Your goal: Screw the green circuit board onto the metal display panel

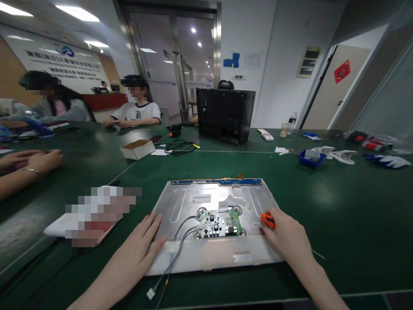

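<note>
A display panel lies on the green table with its silver metal back up. Fixed at its middle is a green circuit board, and a narrow blue board runs along the far edge. Grey cables lead from the green board over the near edge to a loose white connector. My left hand rests on the panel's left side, fingers stretched out. At the right edge, my right hand is closed around a screwdriver with an orange handle; its thin shaft shows behind the wrist.
Left of the panel lies a phone on white material, partly blurred out. Farther back are a small cardboard box, a black cable coil and a black monitor housing. A blue tray stands right. Other people sit across and at left.
</note>
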### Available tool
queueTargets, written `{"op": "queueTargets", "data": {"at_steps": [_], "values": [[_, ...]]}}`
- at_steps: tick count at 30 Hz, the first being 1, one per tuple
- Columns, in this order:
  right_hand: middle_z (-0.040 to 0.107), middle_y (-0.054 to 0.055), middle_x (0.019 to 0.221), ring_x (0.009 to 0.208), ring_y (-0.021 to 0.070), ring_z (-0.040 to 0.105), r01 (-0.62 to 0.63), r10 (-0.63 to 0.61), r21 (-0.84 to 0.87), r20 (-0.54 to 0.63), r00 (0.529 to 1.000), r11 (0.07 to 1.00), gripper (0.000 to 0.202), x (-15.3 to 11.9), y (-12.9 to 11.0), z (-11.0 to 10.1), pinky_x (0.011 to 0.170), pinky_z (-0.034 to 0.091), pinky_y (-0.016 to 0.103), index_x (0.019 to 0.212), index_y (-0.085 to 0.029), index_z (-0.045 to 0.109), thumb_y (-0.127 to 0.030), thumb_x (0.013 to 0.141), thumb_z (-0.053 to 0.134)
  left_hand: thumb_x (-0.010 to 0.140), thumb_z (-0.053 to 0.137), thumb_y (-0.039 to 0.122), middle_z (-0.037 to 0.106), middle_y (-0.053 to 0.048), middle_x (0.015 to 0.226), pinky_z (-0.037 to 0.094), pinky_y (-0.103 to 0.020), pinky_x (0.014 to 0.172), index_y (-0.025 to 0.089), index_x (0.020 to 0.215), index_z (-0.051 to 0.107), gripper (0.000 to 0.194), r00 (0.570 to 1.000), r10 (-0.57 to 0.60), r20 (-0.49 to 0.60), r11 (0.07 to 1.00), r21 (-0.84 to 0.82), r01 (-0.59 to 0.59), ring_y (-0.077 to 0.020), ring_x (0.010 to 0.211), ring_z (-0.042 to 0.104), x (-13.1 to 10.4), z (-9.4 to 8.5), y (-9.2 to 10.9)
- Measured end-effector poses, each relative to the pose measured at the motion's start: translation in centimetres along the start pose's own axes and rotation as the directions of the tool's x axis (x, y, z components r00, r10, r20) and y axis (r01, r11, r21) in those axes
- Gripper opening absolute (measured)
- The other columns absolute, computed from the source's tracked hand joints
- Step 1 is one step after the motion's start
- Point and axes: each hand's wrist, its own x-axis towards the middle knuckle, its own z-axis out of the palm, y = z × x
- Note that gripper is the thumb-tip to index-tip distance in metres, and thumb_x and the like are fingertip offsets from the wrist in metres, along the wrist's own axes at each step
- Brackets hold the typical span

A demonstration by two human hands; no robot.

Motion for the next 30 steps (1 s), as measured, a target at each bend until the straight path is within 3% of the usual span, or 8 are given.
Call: {"op": "queueTargets", "data": {"at_steps": [3,9,13,16,19,23,30], "values": [[0.074,0.007,0.096,0.085,0.0233,0.071,-0.015,0.013,0.044,0.039,0.999,0.999,0.018,0.2,0.2,0.2,0.068,0.047,0.029,0.098,-0.022,0.068,-0.029,0.096,0.051,0.101,0.027,0.061,0.044,-0.012,0.157,0.044,-0.052,0.113,0.015,0.148,0.053,0.071,1.000,0.009,0.016,1.000,0.007,-0.009,-0.0351,0.141,0.047,0.5,-0.7,1.1],[0.075,0.010,0.080,0.074,0.0249,0.070,-0.088,0.088,0.004,-0.066,0.994,0.996,0.032,0.8,0.9,0.5,0.061,0.041,0.029,0.085,-0.021,0.071,-0.037,0.099,0.046,0.100,0.034,0.060,0.045,-0.014,0.156,0.046,-0.049,0.112,0.013,0.149,0.052,0.070,0.986,0.089,0.141,0.996,-0.026,-0.086,-0.0356,0.141,0.047,2.1,-2.4,5.6],[0.075,0.011,0.078,0.074,0.0282,0.071,-0.152,0.147,-0.034,-0.099,0.984,0.988,0.039,1.8,2.9,0.3,0.060,0.040,0.031,0.086,-0.020,0.072,-0.044,0.099,0.044,0.099,0.036,0.062,0.035,-0.018,0.160,0.041,-0.053,0.115,0.009,0.154,0.042,0.077,0.956,0.142,0.256,0.989,-0.083,-0.124,-0.0384,0.146,0.037,3.6,-2.9,9.8],[0.076,0.013,0.082,0.078,0.0298,0.072,-0.172,0.167,-0.039,-0.114,0.979,0.984,0.039,2.6,4.8,0.3,0.061,0.041,0.031,0.092,-0.020,0.074,-0.045,0.099,0.045,0.096,0.039,0.065,0.024,-0.023,0.162,0.034,-0.056,0.118,0.004,0.156,0.036,0.085,0.904,0.162,0.395,0.986,-0.101,-0.132,-0.0413,0.149,0.027,4.8,-3.4,13.5],[0.076,0.012,0.083,0.079,0.0309,0.072,-0.180,0.174,-0.037,-0.122,0.977,0.983,0.039,3.3,6.8,0.4,0.062,0.042,0.031,0.099,-0.021,0.073,-0.048,0.098,0.045,0.096,0.043,0.062,0.019,-0.026,0.163,0.027,-0.055,0.122,0.000,0.156,0.032,0.087,0.871,0.179,0.457,0.983,-0.124,-0.137,-0.0420,0.151,0.020,5.9,-3.6,16.7],[0.076,0.010,0.084,0.080,0.0302,0.072,-0.167,0.162,-0.032,-0.124,0.979,0.985,0.036,3.7,9.5,0.3,0.065,0.045,0.031,0.098,-0.022,0.071,-0.048,0.097,0.045,0.096,0.044,0.062,0.018,-0.027,0.162,0.026,-0.059,0.121,0.000,0.156,0.033,0.088,0.882,0.202,0.425,0.976,-0.163,-0.145,-0.0443,0.151,0.017,6.8,-2.8,19.3],[0.076,0.011,0.086,0.081,0.0294,0.070,-0.141,0.133,-0.055,-0.129,0.983,0.988,0.028,3.8,12.9,0.0,0.068,0.045,0.032,0.094,-0.021,0.068,-0.037,0.096,0.046,0.098,0.040,0.063,0.023,-0.028,0.161,0.024,-0.056,0.122,-0.002,0.155,0.034,0.087,0.897,0.244,0.370,0.966,-0.171,-0.192,-0.0441,0.151,0.020,7.8,-0.8,21.6]]}}
